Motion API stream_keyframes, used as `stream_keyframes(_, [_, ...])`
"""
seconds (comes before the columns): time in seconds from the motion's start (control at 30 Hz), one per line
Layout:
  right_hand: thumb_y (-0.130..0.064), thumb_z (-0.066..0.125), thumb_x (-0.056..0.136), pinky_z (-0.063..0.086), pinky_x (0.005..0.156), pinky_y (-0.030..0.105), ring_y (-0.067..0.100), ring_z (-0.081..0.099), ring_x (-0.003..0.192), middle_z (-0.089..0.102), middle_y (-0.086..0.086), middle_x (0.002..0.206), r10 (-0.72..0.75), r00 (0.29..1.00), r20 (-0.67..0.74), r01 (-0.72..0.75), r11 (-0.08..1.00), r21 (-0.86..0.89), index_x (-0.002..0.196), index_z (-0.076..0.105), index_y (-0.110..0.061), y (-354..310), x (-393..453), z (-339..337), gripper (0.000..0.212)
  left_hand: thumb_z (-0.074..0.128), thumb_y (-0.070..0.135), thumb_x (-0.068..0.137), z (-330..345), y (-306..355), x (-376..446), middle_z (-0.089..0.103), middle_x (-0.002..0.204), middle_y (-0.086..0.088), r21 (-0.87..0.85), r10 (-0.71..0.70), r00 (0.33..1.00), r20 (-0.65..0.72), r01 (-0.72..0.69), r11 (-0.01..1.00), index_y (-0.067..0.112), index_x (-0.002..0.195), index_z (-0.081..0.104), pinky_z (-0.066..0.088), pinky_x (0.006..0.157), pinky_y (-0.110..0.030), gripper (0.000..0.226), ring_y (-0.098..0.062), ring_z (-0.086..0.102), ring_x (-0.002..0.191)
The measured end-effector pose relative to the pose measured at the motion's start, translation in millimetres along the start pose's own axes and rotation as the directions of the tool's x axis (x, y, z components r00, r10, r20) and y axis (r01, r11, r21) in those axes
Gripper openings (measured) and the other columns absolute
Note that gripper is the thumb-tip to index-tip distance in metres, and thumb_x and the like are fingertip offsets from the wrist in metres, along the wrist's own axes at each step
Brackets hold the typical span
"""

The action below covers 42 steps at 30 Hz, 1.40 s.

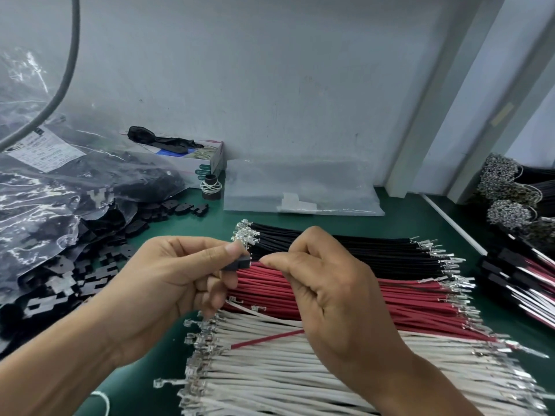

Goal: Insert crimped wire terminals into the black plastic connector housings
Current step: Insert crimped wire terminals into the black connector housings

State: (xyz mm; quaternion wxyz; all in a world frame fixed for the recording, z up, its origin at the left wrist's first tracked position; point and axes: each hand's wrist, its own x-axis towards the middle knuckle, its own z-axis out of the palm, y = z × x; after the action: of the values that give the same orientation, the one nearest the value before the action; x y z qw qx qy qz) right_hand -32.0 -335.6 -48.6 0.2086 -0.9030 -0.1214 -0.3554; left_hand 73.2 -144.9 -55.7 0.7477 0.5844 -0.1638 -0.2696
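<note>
Fingers of the left hand [168,283] pinch the black housing [237,263] (thumb on top); right hand [327,298] curled beside it.

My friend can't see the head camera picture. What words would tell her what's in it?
Two hands meet above rows of wires: the left hand pinches a small black connector housing, and the right hand brings pinched fingers up to it. Below lie black wires, red wires and white wires on a green table, with loose black housings at left.
</note>
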Motion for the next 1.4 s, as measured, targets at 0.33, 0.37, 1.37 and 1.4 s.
stream_keyframes(0.33, [-0.028, 0.066, 0.093, 0.048, 0.069, 0.02, 0.005, 0.06, 0.081, 0.06, -0.015, 0.087, 0.135, 0.991, 0.005, -0.135, 0.987, 0.091, 0.092, 0.075, -0.022, 1, 1, -5, 0.011, 0.09, 0.043, 0.065, 0, 2, -8, 0.079, 0.082, -0.008, 0.444, 0.46, 0.886, 0.065, -0.438, 0.782, 0.033, 0.104, 0.081, 0.06, 0.057, -0.028, 0.041, -0.021, 0.07, 0.056])
stream_keyframes(0.37, [-0.026, 0.067, 0.093, 0.048, 0.068, 0.02, 0.005, 0.061, 0.08, 0.061, -0.014, 0.086, 0.128, 0.992, -0.004, -0.127, 0.988, 0.091, 0.091, 0.075, -0.021, 1, 1, -5, 0.01, 0.088, 0.046, 0.066, -1, 2, -8, 0.079, 0.081, -0.005, 0.47, 0.482, 0.874, 0.067, -0.454, 0.757, 0.036, 0.103, 0.081, 0.058, 0.055, -0.025, 0.039, -0.021, 0.07, 0.053])
stream_keyframes(1.37, [-0.038, 0.059, 0.087, 0.052, 0.071, 0.029, 0.003, 0.06, 0.081, 0.061, -0.019, 0.086, 0.17, 0.903, 0.395, -0.098, 0.976, -0.195, 0.089, 0.071, -0.033, 10, 3, -28, 0.013, 0.084, 0.028, 0.07, 5, -4, -3, 0.077, 0.071, -0.012, 0.329, 0.464, 0.884, -0.065, -0.42, 0.846, 0.023, 0.088, 0.084, 0.052, 0.044, -0.026, 0.019, -0.024, 0.066, 0.045])
stream_keyframes(1.4, [-0.036, 0.062, 0.088, 0.053, 0.071, 0.028, 0.002, 0.061, 0.08, 0.062, -0.019, 0.086, 0.18, 0.918, 0.352, -0.111, 0.972, -0.209, 0.089, 0.072, -0.033, 9, 2, -26, 0.011, 0.085, 0.028, 0.07, 6, -3, -3, 0.077, 0.071, -0.012, 0.32, 0.472, 0.879, -0.071, -0.428, 0.845, 0.022, 0.088, 0.084, 0.052, 0.044, -0.025, 0.019, -0.023, 0.066, 0.046])
